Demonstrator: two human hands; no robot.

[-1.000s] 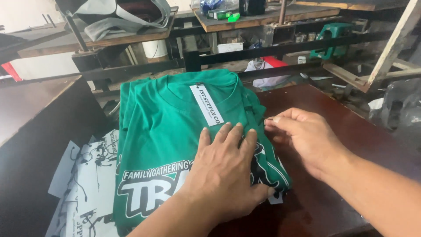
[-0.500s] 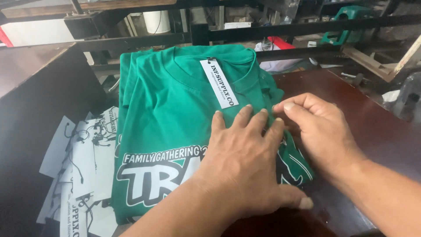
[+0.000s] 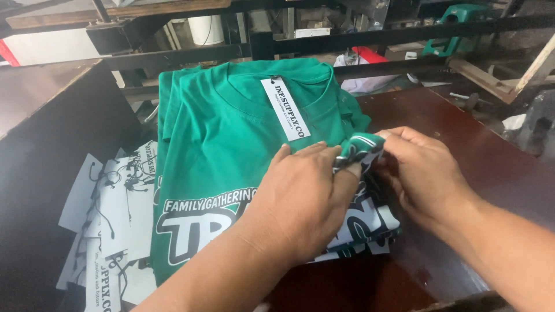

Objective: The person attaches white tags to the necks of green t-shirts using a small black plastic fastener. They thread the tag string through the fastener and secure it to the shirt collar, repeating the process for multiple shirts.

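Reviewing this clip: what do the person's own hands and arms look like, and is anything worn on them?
Both the left hand and the right hand are bare: no gloves, and no rings, watch or bracelet show. Both forearms are uncovered as far as the frame's bottom edge, so no sleeve or cuff is in view. The fingernails that show look short and unpainted.

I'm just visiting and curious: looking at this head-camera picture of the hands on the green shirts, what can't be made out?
- Right half of the shirt print: hidden under the left hand.
- How many shirts in the stack: edges covered by the right hand.
- Paper tags: cut off by the bottom edge.
- Shelf items behind: too cluttered to tell.
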